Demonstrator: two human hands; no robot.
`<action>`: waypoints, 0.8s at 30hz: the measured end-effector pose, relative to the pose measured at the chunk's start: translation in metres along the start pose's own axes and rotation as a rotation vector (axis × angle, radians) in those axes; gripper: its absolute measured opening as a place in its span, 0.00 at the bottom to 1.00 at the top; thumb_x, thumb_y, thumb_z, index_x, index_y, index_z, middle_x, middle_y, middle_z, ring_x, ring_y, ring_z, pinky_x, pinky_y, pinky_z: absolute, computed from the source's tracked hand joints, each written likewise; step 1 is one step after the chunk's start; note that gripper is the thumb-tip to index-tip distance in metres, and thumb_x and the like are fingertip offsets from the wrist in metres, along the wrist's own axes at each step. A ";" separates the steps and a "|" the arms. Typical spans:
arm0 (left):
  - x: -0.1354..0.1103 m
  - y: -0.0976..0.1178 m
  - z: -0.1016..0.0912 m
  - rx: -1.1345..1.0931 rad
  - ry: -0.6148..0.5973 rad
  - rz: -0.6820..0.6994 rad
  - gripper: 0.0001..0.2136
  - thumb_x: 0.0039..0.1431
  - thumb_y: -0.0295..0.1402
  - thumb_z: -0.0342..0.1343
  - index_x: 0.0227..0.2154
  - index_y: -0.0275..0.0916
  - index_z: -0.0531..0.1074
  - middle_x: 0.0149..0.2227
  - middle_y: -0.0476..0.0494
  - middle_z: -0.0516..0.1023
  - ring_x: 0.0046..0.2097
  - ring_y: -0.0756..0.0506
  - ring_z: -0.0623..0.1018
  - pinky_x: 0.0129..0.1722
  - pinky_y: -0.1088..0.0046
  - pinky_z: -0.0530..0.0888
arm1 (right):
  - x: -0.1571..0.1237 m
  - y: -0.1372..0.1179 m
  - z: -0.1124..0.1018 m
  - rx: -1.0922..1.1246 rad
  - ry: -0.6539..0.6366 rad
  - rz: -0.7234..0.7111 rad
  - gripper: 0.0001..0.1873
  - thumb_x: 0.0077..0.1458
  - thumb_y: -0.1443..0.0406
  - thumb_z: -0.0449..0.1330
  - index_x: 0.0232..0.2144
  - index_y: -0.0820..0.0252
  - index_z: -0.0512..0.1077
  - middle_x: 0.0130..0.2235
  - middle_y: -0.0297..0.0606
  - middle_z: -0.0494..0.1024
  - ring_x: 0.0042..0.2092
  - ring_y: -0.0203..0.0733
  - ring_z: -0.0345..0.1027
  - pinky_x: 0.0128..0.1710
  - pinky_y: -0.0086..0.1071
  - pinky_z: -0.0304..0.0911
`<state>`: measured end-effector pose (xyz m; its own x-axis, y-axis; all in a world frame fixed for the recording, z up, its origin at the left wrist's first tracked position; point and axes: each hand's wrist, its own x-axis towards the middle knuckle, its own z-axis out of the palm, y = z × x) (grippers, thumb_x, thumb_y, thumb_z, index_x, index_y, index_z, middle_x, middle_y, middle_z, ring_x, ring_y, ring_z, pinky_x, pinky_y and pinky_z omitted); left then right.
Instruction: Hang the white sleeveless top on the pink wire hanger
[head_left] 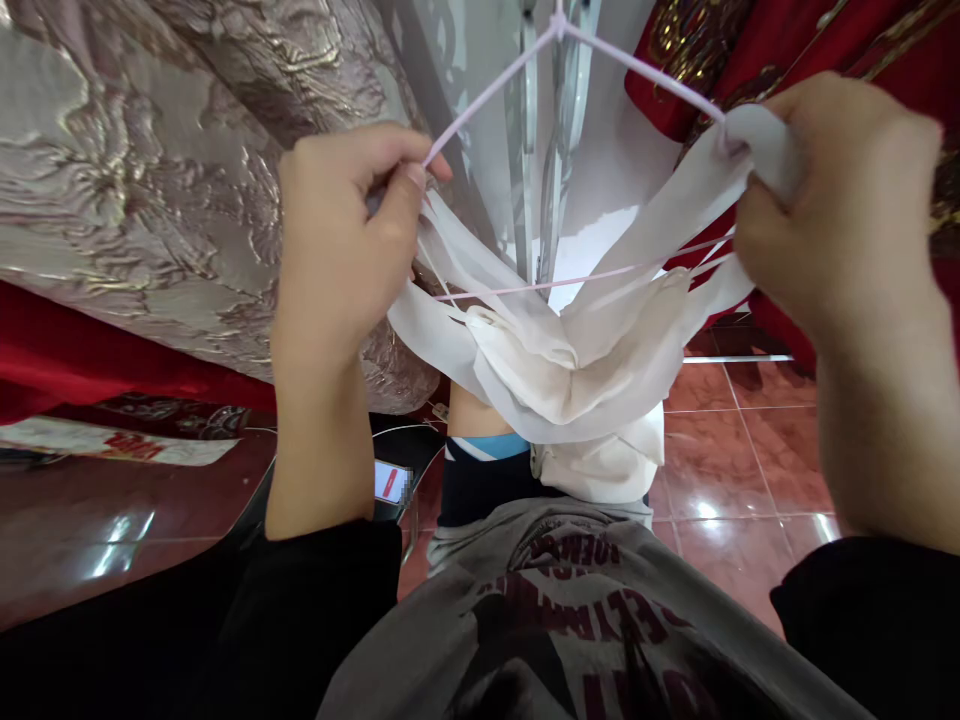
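A thin pale pink clothes hanger [525,285] hangs in front of me, its hook up near the top middle. A white garment [570,375] sags from it in loose folds. My left hand [337,250] pinches the hanger's left end together with the white cloth between thumb and fingers. My right hand [832,200] is closed round the hanger's right end, with a bunch of the white cloth gripped in it. Both hands are held up at about the same height, the garment drooping between them.
A silvery embossed fabric [150,180] fills the upper left. Red and gold cloth [862,40] hangs at the upper right. Metal stand legs [559,140] rise behind the hanger. Below lies a glossy reddish tiled floor [735,450]. My grey printed shirt [585,620] fills the bottom.
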<state>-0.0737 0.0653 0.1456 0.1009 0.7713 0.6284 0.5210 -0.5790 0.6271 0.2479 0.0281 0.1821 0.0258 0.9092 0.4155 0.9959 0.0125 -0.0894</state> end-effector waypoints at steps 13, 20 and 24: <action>-0.002 -0.010 0.003 0.099 0.044 0.047 0.13 0.71 0.27 0.54 0.43 0.37 0.85 0.25 0.48 0.73 0.25 0.49 0.71 0.26 0.74 0.67 | -0.038 -0.017 0.066 0.426 0.030 -0.755 0.23 0.64 0.70 0.55 0.60 0.57 0.69 0.63 0.48 0.75 0.62 0.54 0.72 0.62 0.55 0.70; -0.005 -0.016 -0.004 0.255 0.040 0.075 0.10 0.65 0.30 0.66 0.47 0.33 0.80 0.47 0.39 0.80 0.54 0.39 0.76 0.64 0.53 0.71 | -0.065 -0.002 0.034 0.290 0.030 -0.319 0.14 0.64 0.61 0.63 0.49 0.55 0.81 0.53 0.42 0.84 0.52 0.58 0.79 0.54 0.58 0.74; -0.003 -0.015 -0.001 0.060 0.105 -0.078 0.24 0.41 0.15 0.74 0.43 0.35 0.79 0.48 0.41 0.77 0.57 0.38 0.72 0.70 0.51 0.66 | -0.052 -0.007 0.018 0.356 0.178 -0.224 0.11 0.67 0.61 0.61 0.45 0.55 0.83 0.48 0.42 0.86 0.52 0.54 0.80 0.57 0.53 0.73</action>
<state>-0.0829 0.0709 0.1351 -0.0295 0.7795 0.6257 0.5739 -0.4993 0.6492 0.2385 -0.0115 0.1449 -0.1412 0.7828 0.6060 0.8876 0.3712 -0.2727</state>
